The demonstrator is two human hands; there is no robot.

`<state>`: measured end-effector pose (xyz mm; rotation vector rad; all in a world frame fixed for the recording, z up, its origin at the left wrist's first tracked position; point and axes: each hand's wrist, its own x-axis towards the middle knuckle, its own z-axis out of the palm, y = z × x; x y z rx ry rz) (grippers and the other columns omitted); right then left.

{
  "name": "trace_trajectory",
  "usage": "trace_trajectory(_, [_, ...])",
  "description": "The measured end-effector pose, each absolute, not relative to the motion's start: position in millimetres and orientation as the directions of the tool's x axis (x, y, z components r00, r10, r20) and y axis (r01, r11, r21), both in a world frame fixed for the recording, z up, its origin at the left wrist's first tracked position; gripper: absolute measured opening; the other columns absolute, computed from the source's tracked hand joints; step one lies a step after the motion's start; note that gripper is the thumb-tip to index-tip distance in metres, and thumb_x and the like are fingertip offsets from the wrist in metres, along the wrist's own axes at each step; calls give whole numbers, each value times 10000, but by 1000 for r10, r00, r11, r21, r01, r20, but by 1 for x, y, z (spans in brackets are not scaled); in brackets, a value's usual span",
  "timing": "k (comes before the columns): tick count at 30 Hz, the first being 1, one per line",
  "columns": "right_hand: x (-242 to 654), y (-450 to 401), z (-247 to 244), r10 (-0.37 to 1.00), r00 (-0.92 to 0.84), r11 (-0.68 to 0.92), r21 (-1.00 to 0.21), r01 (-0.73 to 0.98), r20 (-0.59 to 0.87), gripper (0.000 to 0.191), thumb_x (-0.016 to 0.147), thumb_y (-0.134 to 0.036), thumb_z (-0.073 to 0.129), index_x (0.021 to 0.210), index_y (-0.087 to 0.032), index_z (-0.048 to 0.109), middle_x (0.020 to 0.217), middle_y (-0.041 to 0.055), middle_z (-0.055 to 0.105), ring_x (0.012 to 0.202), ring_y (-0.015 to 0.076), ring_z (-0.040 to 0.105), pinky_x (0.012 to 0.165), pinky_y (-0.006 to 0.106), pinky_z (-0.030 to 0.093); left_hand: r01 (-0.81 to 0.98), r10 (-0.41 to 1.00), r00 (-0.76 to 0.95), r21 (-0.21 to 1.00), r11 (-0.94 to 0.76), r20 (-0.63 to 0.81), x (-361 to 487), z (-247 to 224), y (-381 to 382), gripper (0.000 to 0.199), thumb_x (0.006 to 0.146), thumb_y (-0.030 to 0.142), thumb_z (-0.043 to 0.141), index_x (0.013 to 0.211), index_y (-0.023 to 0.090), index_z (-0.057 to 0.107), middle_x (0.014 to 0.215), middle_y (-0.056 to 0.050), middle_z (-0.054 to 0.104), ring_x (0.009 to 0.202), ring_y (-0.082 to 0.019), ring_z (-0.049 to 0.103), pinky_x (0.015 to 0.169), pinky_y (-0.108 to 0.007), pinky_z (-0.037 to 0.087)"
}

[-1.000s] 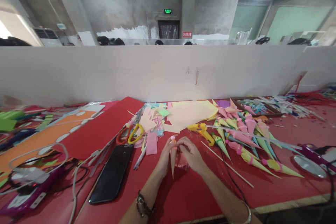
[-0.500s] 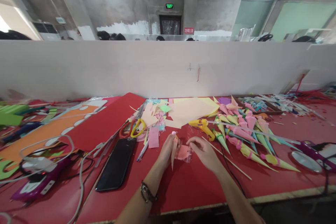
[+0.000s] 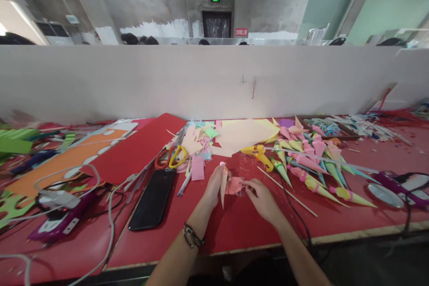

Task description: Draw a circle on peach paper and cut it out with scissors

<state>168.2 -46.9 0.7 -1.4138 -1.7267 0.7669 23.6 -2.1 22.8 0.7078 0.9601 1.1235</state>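
Observation:
My left hand (image 3: 213, 187) is closed around a small peach paper cone (image 3: 223, 190), its point hanging down and a pink ball at its top. To its right, a clear bag with salmon-pink contents (image 3: 235, 185) lies on the red table (image 3: 234, 228). The fingertips of my right hand (image 3: 259, 196) are at the bag's right edge, thumb and index finger close together; whether they pinch something is too small to tell.
A yellow glue gun (image 3: 259, 155) and a thin stick (image 3: 288, 192) lie to the right, before a pile of paper cones (image 3: 311, 156). Leftward are scissors (image 3: 178, 157), a black phone (image 3: 152, 201), red card (image 3: 134, 149) and a purple power strip (image 3: 62, 219). A white partition (image 3: 167, 80) stands behind.
The camera view has shifted slightly, so the table sits higher in the picture. My right hand's fingers have come down to the right edge of the bag. My left hand keeps the cone.

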Motion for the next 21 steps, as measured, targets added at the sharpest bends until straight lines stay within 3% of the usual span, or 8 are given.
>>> trace_trajectory(7, [168,-39,0,982,-85,191,-846,497,171,281,749,-100,373,831,-146,637,855,84,604,840,179,562,791,308,414,-474,956,151,830,294,-252,24,21,-2,262,658,424,565,703,177,492,463,57,463,394,-62,401,405,-184,285])
trace_trajectory(14, [156,-39,-1,977,-17,194,-851,488,213,183,704,-131,489,811,-176,631,770,36,587,627,143,533,630,267,436,-419,939,189,841,342,-288,21,21,-2,302,665,436,528,557,167,439,449,42,448,350,-55,366,351,-190,250])
trace_trajectory(21, [160,-40,0,973,-78,230,-856,462,219,165,685,-127,538,789,-169,659,819,49,571,737,157,553,669,262,441,-478,944,167,814,329,-284,22,25,-3,252,664,409,549,658,169,472,469,52,454,404,-66,422,402,-186,313])
